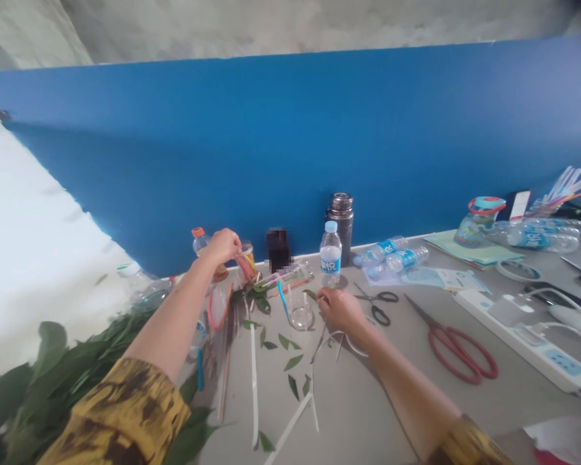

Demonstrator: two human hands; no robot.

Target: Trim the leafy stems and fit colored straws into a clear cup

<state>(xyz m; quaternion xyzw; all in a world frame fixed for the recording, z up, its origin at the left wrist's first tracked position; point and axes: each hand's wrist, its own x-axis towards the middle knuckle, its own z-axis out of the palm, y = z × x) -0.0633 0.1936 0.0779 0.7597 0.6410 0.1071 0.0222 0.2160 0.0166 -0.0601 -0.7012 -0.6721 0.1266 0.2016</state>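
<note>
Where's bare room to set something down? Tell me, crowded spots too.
Bare grey tabletop lies between a flat white strip and the right forearm; a narrower patch separates red-handled metal scissors from the white power strip. Crowded: from heaped green leaves to the clear round cup.

Clrd sticks (245, 267) blurry; dark obj (277, 249) pixelated.

2 blotchy yel/dk-brn sleeves (121, 410)

We've a clear cup (300, 315), smooth & glossy; water btl (330, 257) in shiny plastic; dark thermos (342, 223) w/ metallic sheen; tabletop (363, 407) matt, smooth; blue wall (290, 142) smooth; concrete (319, 27) above, rough; sleeve (135, 403), soft cloth.
</note>
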